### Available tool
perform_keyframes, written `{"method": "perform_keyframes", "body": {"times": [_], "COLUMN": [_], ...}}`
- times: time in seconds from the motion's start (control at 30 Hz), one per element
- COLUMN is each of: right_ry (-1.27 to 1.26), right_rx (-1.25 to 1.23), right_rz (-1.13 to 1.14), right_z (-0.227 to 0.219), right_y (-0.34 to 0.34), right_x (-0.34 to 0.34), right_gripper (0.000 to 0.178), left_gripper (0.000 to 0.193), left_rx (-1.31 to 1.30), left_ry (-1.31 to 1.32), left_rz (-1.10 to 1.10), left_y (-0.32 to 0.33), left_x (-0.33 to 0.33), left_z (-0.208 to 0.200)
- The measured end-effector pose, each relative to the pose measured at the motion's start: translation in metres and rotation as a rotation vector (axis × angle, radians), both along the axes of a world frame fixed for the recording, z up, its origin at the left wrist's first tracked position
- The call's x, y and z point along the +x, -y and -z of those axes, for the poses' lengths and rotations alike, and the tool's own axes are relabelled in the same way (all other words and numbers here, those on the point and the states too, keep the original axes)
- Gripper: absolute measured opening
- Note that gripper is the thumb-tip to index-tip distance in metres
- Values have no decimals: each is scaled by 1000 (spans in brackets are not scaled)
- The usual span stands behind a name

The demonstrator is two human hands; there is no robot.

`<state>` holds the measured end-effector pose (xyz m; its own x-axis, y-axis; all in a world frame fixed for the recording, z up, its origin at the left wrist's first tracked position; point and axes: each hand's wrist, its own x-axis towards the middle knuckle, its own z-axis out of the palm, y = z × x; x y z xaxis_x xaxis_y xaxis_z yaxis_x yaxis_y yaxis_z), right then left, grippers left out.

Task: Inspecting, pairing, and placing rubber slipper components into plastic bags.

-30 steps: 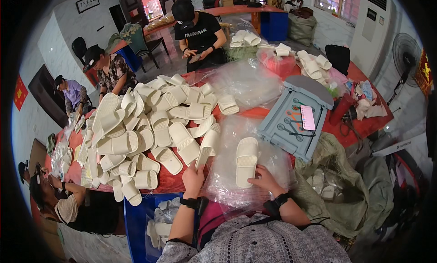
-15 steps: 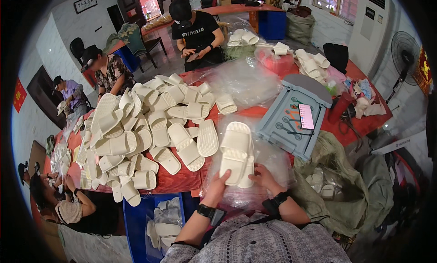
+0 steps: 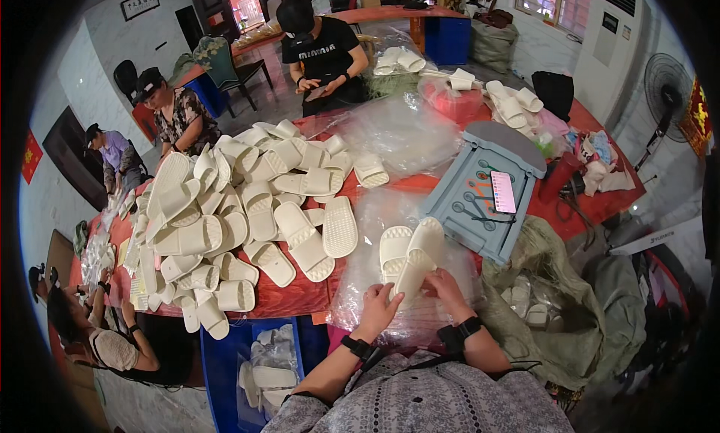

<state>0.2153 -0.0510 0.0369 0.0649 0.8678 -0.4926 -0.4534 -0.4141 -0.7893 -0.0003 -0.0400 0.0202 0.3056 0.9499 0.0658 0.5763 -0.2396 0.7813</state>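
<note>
In front of me are two cream slippers over a stack of clear plastic bags (image 3: 360, 298). One slipper (image 3: 394, 245) lies behind on the left; the other slipper (image 3: 426, 242) is tilted up on its side, sole partly turned to the right. My left hand (image 3: 379, 307) grips the lower end of the tilted slipper, its fingers curled against the edge. On that slipper's right side, my right hand (image 3: 445, 289) closes with thumb and fingers; part of its grip is hidden. A large heap of matching slippers (image 3: 262, 208) covers the red table (image 3: 300, 294) to the left.
Right of the bags sits a grey-blue tray table (image 3: 457, 215) bearing a phone (image 3: 503, 191). A woven sack (image 3: 577, 313) with bagged slippers stands at my right, a blue bin (image 3: 217, 358) below the table at left. Several co-workers sit around; one person (image 3: 322, 58) is across the table.
The pair, held together and upright before, is now parted: one slipper sits lower left, the other has been turned onto its side in my hands. My left hand has shifted slightly right.
</note>
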Motion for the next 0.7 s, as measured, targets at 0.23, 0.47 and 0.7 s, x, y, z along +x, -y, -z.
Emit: {"method": "perform_keyframes", "body": {"times": [0.23, 0.47, 0.7], "right_ry": [415, 857, 1118], "right_rx": [183, 130, 187], "right_rz": [162, 184, 123], "right_z": [26, 51, 16], "right_y": [-3, 11, 15], "right_x": [9, 44, 26], "right_gripper": [51, 46, 54], "left_gripper": [62, 62, 63], "left_rx": [27, 32, 34], "left_ry": [-141, -127, -156], "left_rz": [44, 64, 73], "left_y": [1, 1, 0], "left_x": [0, -2, -5], "left_z": [-13, -11, -12]}}
